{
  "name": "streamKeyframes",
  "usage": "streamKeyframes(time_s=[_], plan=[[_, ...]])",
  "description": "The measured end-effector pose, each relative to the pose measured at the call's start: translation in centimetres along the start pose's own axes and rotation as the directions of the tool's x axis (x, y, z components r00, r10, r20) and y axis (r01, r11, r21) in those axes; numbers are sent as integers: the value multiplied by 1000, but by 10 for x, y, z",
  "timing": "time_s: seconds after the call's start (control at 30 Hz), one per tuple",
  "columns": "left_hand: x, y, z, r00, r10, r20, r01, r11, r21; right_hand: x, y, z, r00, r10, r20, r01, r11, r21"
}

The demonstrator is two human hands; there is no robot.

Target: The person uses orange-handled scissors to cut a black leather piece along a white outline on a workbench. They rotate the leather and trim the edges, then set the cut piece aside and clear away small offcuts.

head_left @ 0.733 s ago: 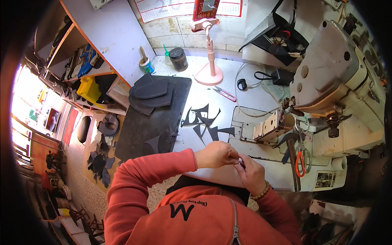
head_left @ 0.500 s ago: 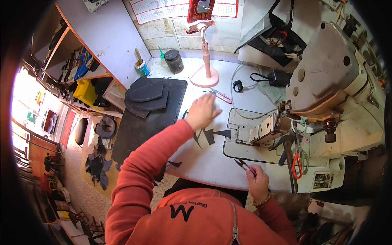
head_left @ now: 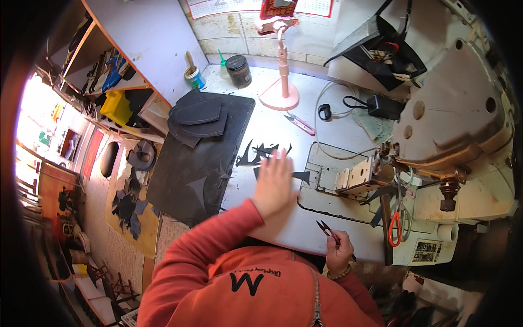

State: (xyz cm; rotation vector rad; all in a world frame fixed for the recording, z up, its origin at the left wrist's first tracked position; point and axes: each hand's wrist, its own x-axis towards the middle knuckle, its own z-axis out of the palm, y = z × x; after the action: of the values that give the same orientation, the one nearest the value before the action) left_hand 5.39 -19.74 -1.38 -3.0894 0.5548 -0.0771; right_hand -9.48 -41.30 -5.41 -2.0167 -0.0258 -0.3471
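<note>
My left hand (head_left: 274,182) lies palm down on the white tabletop with its fingers stretched out, over several dark cut scraps (head_left: 251,155). One scrap (head_left: 300,176) sticks out to the right of that hand. The hand covers part of the pile. Near the table's front edge, my right hand (head_left: 340,249) is closed around dark thread snips (head_left: 328,231), blades pointing up and left. A second pair of snips (head_left: 300,124) with pink handles rests farther back, beside the pink stand.
A black mat (head_left: 180,174) at left carries stacked dark panels (head_left: 199,122). The sewing machine (head_left: 441,120) fills the right, with orange-handled scissors (head_left: 394,228) hanging by it. At the back stand a pink phone stand (head_left: 280,97), a dark jar (head_left: 238,72) and a brush pot (head_left: 194,77).
My left hand has drawn back toward me and come down flat over the scraps, uncovering those behind it. My right hand still holds the snips near the front edge. The view has shifted slightly.
</note>
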Motion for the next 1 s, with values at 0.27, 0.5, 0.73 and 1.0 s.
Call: streamKeyframes(time_s=[0.27, 0.5, 0.73, 1.0], plan=[[22, 6, 34, 963, -103, -248, 58, 982, -182, 1, 11, 9, 998, -68, -15, 67, 995, -68], [11, -52, 29, 937, -325, -130, 322, 946, -42, 0, 13, 9, 993, -112, 22, 114, 992, -63], [-114, -51, 13, 978, -202, -59, 199, 979, -52, 0, 11, 8, 996, -76, 52, 80, 994, -74], [-216, -51, -5, 989, -82, 125, 86, 996, -22, -3, 12, 6, 996, -61, 60, 65, 995, -73]])
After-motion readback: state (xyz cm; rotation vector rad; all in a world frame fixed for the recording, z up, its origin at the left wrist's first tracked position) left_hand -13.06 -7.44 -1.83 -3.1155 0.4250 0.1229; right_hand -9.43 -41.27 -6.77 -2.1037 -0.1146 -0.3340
